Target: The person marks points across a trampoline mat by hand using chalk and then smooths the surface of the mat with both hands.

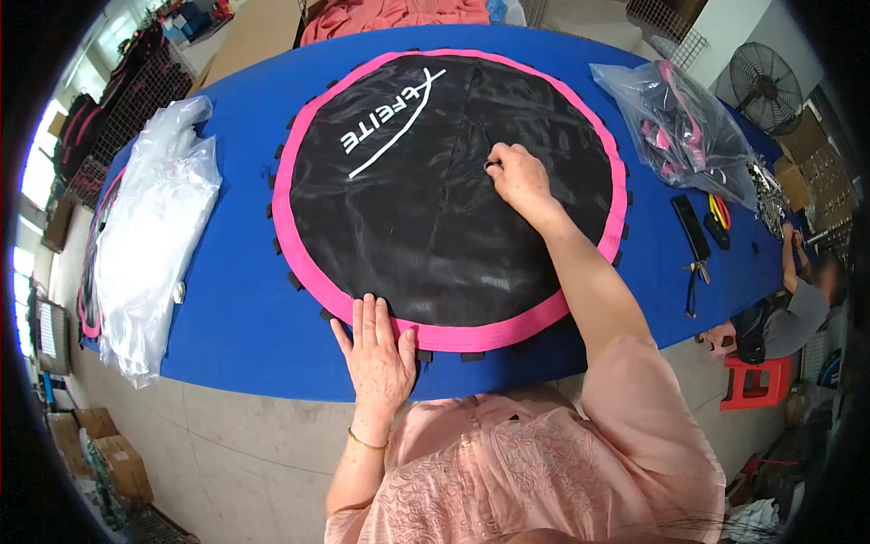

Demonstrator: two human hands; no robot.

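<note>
A round black trampoline mat [390,236] with a pink border and white lettering lies flat on the blue table. Small dark tabs stick out around its rim. My left hand [376,358] rests flat on the near pink edge, fingers stretched out. Over the mat, right of its middle, my right hand [521,181] is closed on a small dark pointed tool [488,136]. Its thin tip points away from me, and my fingers hide most of the rest, so its exact kind is unclear.
Clear plastic bags lie at the left [149,236] and at the right with pink pieces inside [675,136]. A black strip-like object [691,227] and keys [698,269] lie right. Beyond are a fan [766,88], a red stool [757,381] and another person [797,313].
</note>
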